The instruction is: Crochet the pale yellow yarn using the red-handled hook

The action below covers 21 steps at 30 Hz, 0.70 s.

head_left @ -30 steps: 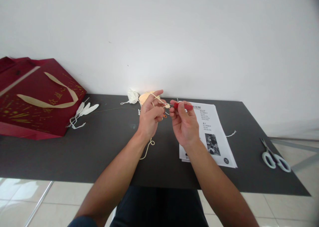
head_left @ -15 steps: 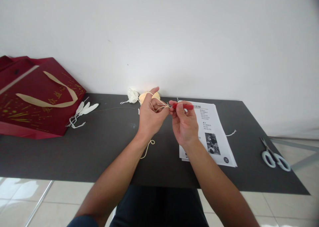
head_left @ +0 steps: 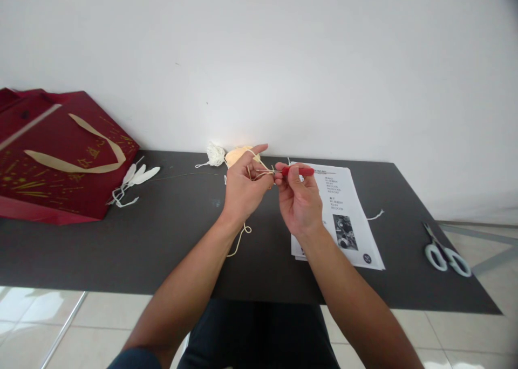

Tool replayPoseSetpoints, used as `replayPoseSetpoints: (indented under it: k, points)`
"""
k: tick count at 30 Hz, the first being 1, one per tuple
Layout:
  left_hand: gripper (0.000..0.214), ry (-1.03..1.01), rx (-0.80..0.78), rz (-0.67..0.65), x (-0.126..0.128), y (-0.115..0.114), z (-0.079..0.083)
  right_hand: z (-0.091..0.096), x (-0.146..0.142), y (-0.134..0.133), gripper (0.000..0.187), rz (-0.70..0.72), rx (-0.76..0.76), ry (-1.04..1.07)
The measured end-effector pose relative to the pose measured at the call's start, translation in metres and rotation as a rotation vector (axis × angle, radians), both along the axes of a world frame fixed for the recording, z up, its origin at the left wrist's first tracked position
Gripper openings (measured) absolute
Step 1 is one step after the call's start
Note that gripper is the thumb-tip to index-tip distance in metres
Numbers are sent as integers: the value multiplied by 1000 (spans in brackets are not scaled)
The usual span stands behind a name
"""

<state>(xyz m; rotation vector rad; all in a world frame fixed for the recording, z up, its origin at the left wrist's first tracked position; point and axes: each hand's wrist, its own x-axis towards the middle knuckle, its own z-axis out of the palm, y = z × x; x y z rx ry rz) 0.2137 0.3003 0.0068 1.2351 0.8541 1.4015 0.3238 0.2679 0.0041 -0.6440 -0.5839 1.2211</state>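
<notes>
My right hand [head_left: 301, 202] is closed around the red handle of a crochet hook [head_left: 298, 171], whose thin metal shaft points left. Cream yarn [head_left: 259, 157] runs over the raised index finger of my left hand [head_left: 246, 188], and the thumb and other fingers pinch the yarn near the hook's shaft. The small stitches between the fingers are mostly hidden. Behind my left hand sits a pale yellow ball of yarn [head_left: 237, 155]. A loose yarn tail [head_left: 242, 239] hangs down beside my left wrist onto the dark table [head_left: 178, 239].
Printed sheets [head_left: 360, 245] lie partly under my right hand. Scissors [head_left: 447, 255] rest at the table's right end. A red gift bag [head_left: 73, 185] stands at the left, with white feathers [head_left: 140, 176] beside it. A white yarn ball [head_left: 215, 154] sits near the wall [head_left: 283, 61].
My left index finger has tipped to the right, carrying the yarn over it. The crochet hook has shifted very slightly; both hands keep their hold.
</notes>
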Motion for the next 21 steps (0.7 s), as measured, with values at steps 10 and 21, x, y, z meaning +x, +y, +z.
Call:
replayPoseSetpoints:
  k: [10, 21]
  points:
    - [23, 246, 87, 130, 0, 1, -1, -3, 1, 2, 18, 3, -55, 26]
    - [31, 277, 99, 127, 0, 3, -4, -2, 4, 4, 21, 56, -46, 101]
